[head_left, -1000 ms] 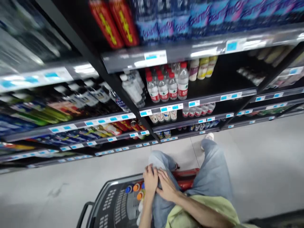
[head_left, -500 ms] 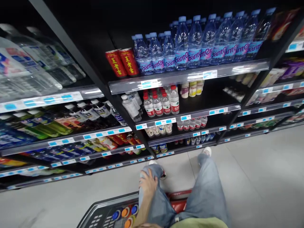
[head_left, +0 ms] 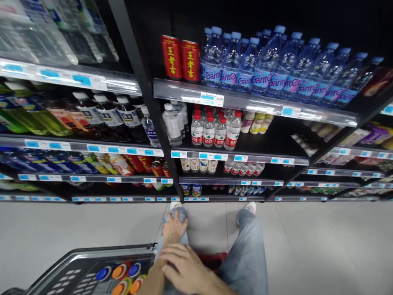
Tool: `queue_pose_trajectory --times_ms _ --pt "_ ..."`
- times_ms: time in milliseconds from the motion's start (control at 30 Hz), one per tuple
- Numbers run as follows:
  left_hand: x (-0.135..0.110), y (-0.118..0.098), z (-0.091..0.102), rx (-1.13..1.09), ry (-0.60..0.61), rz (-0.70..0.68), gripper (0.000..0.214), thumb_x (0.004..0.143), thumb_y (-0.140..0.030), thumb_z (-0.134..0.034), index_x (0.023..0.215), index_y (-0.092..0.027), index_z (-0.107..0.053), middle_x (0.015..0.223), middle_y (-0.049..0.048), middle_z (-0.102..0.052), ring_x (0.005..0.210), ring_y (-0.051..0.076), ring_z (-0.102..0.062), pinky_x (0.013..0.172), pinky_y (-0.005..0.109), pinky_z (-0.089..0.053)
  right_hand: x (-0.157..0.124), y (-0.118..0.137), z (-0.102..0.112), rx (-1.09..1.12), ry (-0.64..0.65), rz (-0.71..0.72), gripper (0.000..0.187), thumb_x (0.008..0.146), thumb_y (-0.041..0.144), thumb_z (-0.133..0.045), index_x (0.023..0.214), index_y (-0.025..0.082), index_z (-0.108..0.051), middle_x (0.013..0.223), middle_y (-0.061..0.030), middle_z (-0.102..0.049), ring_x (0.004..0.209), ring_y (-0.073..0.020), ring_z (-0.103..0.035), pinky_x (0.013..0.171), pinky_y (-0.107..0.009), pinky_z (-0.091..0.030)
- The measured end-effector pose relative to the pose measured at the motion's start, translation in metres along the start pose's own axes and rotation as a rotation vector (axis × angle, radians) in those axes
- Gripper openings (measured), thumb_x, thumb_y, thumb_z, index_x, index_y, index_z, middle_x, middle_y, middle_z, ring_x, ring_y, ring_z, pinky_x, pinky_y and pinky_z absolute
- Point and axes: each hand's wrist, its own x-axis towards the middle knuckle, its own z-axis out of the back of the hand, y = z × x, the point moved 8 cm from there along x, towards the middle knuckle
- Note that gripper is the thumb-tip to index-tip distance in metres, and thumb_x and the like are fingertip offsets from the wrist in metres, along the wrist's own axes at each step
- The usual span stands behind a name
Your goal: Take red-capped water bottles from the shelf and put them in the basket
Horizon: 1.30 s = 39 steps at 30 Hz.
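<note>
My left hand (head_left: 175, 226) lies on the left knee of my jeans (head_left: 250, 246), its fingers spread over the cloth and holding nothing. Across my left forearm rests my right hand (head_left: 184, 264), with its fingers laid over the arm and its palm hidden. Close by on the left stands a grey plastic shopping basket (head_left: 69, 256). It holds several bottles with blue and orange caps (head_left: 119, 271). Between my legs shows part of a red object (head_left: 213, 259), mostly covered.
Black shelving ahead carries red drink cans (head_left: 172, 57), blue-capped water bottles (head_left: 260, 76), red-capped water bottles (head_left: 209, 132) and dark drink bottles (head_left: 106, 112). Price labels (head_left: 211, 99) line the shelf edges. Pale floor tiles (head_left: 302, 229) run below, and my shoes point toward the bottom shelf.
The view has turned and levelled, so the shelf edges look straighter. My right hand has come up from the bottom edge onto my left forearm. My left hand has stayed on the knee.
</note>
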Motion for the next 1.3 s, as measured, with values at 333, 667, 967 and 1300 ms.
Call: queue_pose_trajectory --times_ms 333,667,967,1300 --pt "0.022 0.018 0.022 -0.131 -0.056 0.105 0.054 0.103 -0.040 -0.039 0.139 -0.007 -0.063 0.131 0.0274 -0.059 0.109 0.048 -0.069 0.088 0.057 -0.056 -0.029 -0.140 0.125 0.007 -0.551 -0.271 0.045 0.093 0.031 -0.063 0.136 0.021 -0.063 0.133 -0.0133 -0.074 0.120 -0.0272 -0.071 0.107 -0.048 -0.059" --pt "0.021 0.023 0.023 -0.215 -0.105 0.120 0.054 0.100 -0.035 -0.039 0.134 -0.004 -0.067 0.131 0.0306 -0.059 0.115 0.050 -0.062 0.086 0.060 -0.056 0.075 -0.062 0.415 -0.071 -1.201 -0.034 0.086 0.081 0.049 -0.079 0.152 0.025 -0.036 0.164 -0.0193 -0.044 0.144 -0.0283 -0.055 0.118 -0.051 -0.049" --pt "0.021 0.031 0.018 -0.242 -0.035 0.132 0.050 0.102 -0.035 -0.040 0.136 -0.008 -0.065 0.134 0.0250 -0.059 0.118 0.042 -0.062 0.091 0.051 -0.054 0.136 -0.100 0.466 -0.257 -1.143 -0.377 0.084 0.059 0.038 -0.092 0.132 0.015 -0.057 0.121 -0.0176 -0.076 0.117 -0.0341 -0.073 0.108 -0.049 -0.055" --pt "0.023 0.026 0.011 -0.258 -0.050 0.123 0.050 0.102 -0.034 -0.042 0.138 -0.008 -0.065 0.134 0.0255 -0.057 0.121 0.044 -0.060 0.087 0.054 -0.057 0.074 -0.079 0.433 -0.109 -1.517 -0.021 0.081 0.065 0.058 -0.088 0.125 0.011 -0.059 0.124 -0.0204 -0.073 0.116 -0.0323 -0.074 0.107 -0.049 -0.061"
